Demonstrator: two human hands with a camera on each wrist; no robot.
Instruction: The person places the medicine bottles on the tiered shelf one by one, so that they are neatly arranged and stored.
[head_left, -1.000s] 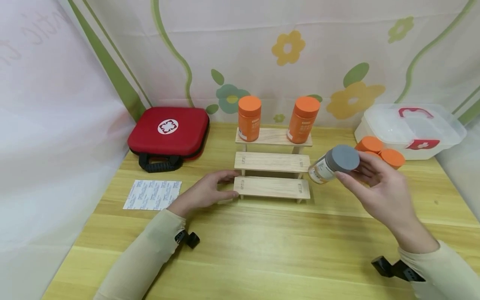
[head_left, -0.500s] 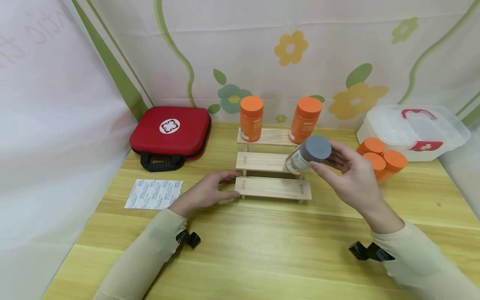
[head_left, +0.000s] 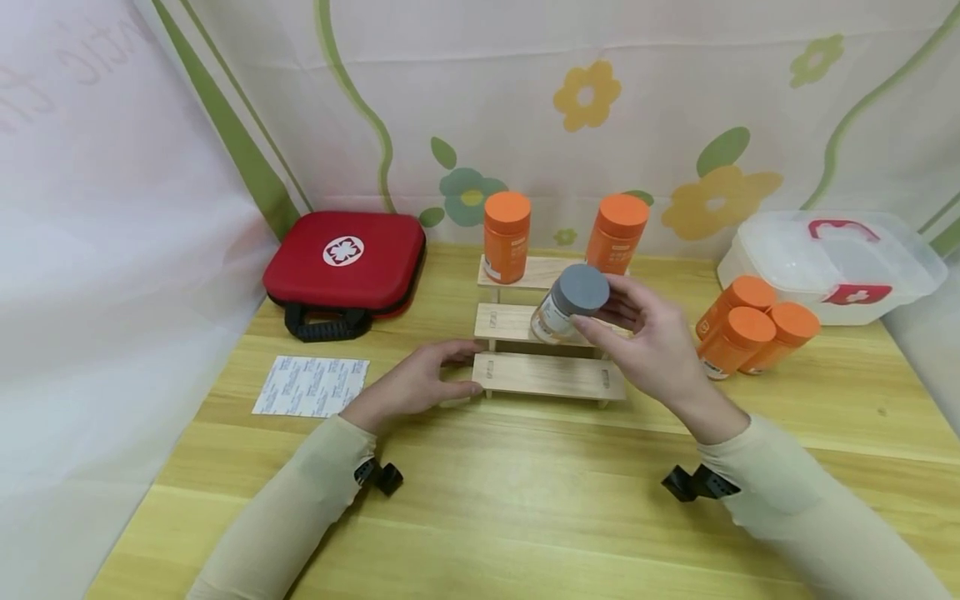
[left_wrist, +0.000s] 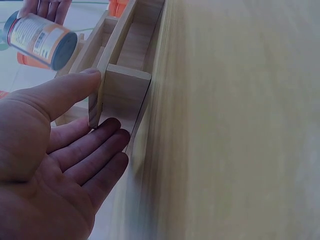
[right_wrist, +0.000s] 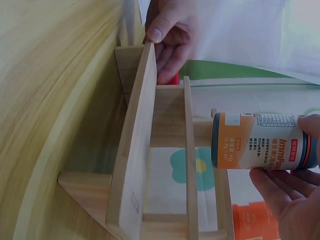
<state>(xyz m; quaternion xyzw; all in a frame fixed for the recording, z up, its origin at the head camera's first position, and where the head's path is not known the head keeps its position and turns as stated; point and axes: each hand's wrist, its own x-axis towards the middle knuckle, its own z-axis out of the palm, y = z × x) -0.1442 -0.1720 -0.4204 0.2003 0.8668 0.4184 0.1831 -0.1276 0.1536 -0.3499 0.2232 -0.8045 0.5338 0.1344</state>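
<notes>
My right hand (head_left: 656, 346) grips a supplement jar (head_left: 564, 310) with a grey cap and a white and orange label, thumb and fingers around its cap end. In the head view the jar is tilted and overlaps the middle step of a three-tier wooden rack (head_left: 546, 375). In the right wrist view the jar (right_wrist: 260, 142) shows apart from the step boards. My left hand (head_left: 420, 379) holds the left end of the lowest step, thumb on the board and fingertips (left_wrist: 119, 136) at its side support. Two orange jars with orange caps, one left (head_left: 506, 242) and one right (head_left: 617, 237), stand on the top step.
Three more orange jars (head_left: 738, 342) stand together on the table right of the rack, before a white translucent first-aid box (head_left: 832, 258). A red first-aid case (head_left: 352, 267) lies at the back left. A printed white sheet (head_left: 311, 386) lies in front of it.
My right hand has carried the grey-capped jar leftward, from right of the rack to over the middle step. The orange jars at right have come into fuller view. My left hand stays put.
</notes>
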